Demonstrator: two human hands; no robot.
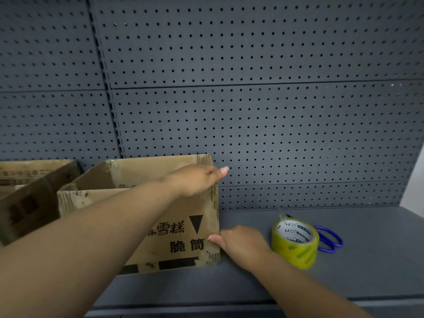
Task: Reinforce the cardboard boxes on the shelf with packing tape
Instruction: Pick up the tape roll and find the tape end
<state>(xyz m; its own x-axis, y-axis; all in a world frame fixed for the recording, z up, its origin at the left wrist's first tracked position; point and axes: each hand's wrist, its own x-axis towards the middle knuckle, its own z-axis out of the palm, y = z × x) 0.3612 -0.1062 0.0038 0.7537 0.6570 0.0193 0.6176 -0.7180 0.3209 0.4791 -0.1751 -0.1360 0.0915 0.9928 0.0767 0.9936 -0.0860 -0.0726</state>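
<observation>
An open-topped cardboard box (pixel 183 228) stood on the grey shelf (pixel 367 260) at lower centre-left of the frame. Its front face carried black Chinese characters and a downward-pointing triangle, and its corners showed worn, peeling tape. The person's left hand (pixel 197 180) reached in from the lower left and lay over the box's upper right corner. It gripped the rim there, with one long-nailed finger pointing out past the edge toward the right. The right hand (pixel 241 244) came in from the lower right of the frame. It held the box's front right vertical edge low down, with the thumb pressed on the printed face and the fingers wrapped round the side, out of sight.

A roll of yellow-green packing tape (pixel 296 246) sat tilted on the shelf just right of the right hand, close to it but apart from the box, with its white printed core turned upward. A pair of blue-handled scissors (pixel 330 239) lay just behind the roll, the loops showing and the blades hidden by it.

A second cardboard box (pixel 29 210), darker and also open, stood at the left edge of the frame. It was close beside the first, though whether they touched could not be told. A dark grey pegboard panel (pixel 252 111) filled the upper frame behind the shelf.
</observation>
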